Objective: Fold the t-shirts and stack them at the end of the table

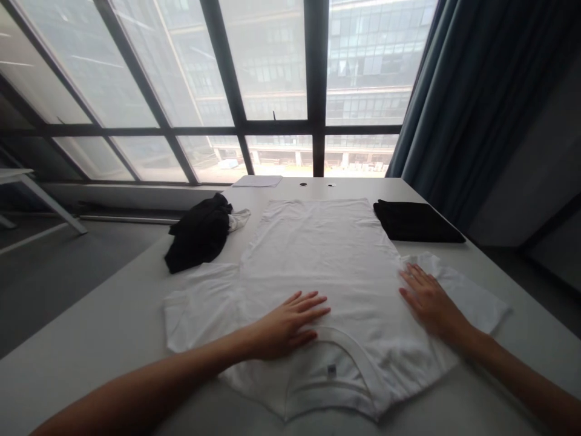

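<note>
A white T-shirt [318, 254] lies spread out on the white table, its neckline toward me and its hem at the far side. Both short sleeves stretch out to the sides, and a small label shows inside the collar. My left hand [285, 324] rests flat on the shirt just beyond the collar, fingers extended to the right. Flat against the fabric near the right sleeve is my right hand [429, 300], its fingers stretched out and slightly blurred. Neither hand grips the cloth.
A crumpled black garment [200, 233] sits at the table's left edge, with a bit of white cloth [239, 219] beside it. On the right lies a folded black garment [415, 221]. White paper [257, 181] is at the far edge. A dark curtain [454, 109] hangs beside the windows.
</note>
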### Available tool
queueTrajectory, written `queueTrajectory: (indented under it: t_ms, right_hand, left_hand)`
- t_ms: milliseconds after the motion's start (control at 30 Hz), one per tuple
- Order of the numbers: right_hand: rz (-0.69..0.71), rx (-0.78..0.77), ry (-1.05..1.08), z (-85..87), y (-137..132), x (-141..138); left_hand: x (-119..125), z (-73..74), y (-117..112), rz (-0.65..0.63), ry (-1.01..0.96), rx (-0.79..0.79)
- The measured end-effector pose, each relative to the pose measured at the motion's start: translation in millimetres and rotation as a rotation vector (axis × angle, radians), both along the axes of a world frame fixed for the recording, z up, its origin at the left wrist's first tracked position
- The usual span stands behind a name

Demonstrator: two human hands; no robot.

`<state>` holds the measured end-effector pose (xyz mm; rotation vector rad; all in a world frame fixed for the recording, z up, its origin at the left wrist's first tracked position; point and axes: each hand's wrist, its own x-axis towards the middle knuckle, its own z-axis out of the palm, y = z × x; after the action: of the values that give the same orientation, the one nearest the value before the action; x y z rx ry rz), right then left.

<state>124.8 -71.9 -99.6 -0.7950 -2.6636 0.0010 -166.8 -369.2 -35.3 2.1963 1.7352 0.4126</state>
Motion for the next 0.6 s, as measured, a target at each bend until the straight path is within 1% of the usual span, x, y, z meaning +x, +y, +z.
queueTrajectory:
  t_ms: [100,167,233,333,367,467,533,600]
  right_hand:
    - [0.184,-0.015,0.048,5.3,-22,-31]
    - [0.315,-0.045,0.048,8.1,-41,-53]
    - [0.441,-0.081,0.033,10.9,-61,-74]
    - [0.581,-0.132,0.001,16.0,-86,-101]
    - [0.609,-0.146,-0.014,17.7,-91,-108]
    - [0.643,-0.181,-0.053,20.8,-100,-121]
    - [0.636,-0.206,-0.056,20.6,-100,-122]
    - [0.622,-0.233,-0.048,18.5,-98,-121]
  left_hand:
    - [-27,0.5,-19,0.243,0.001,0.077]
    - [-50,-4.9,-38,0.423,0.043,0.130]
    - [-72,-15.8,-62,0.588,0.108,0.162]
    - [-103,-38.3,-99,0.821,0.194,0.186]
    - [-111,-45.7,-111,0.887,0.215,0.188]
    - [-133,-62.9,-142,1.004,0.254,0.158]
    - [-146,-67.7,-158,1.087,0.293,0.118]
    - [-157,-65.9,-168,1.163,0.351,0.064]
